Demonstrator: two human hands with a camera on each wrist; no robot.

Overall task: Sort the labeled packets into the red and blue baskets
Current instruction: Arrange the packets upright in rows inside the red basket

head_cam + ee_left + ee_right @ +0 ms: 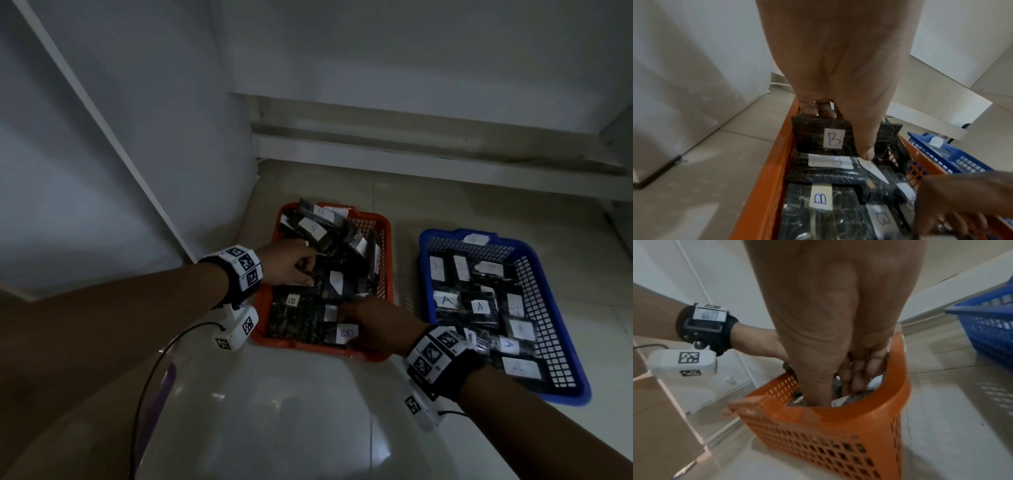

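Both hands were down in the red basket, centre of the head view, with the blue basket just beside it on the right of the frame, both sitting on the pale tiled floor. From above, the dark packets in the red basket showed white B labels, and the ones in the blue basket showed A labels.

The head view had the left hand curled at the basket's left rim, but what it held was hard to make out there. The left wrist view settled it: a dark packet marked B stood upright at the middle of the frame, thumb pressed down its front face beside the label, fingers hooked over its top edge, so that hand was closed around the packet, just above the other B packets lying flat at the bottom of the frame.

The right hand sat low at the near right corner of the red basket in the head view, knuckles up, fingertips hidden. The right wrist view showed its fingers bent and dug in among the packets inside the orange-red wall, thumb pushed straight down; whether they gripped a packet could not be told
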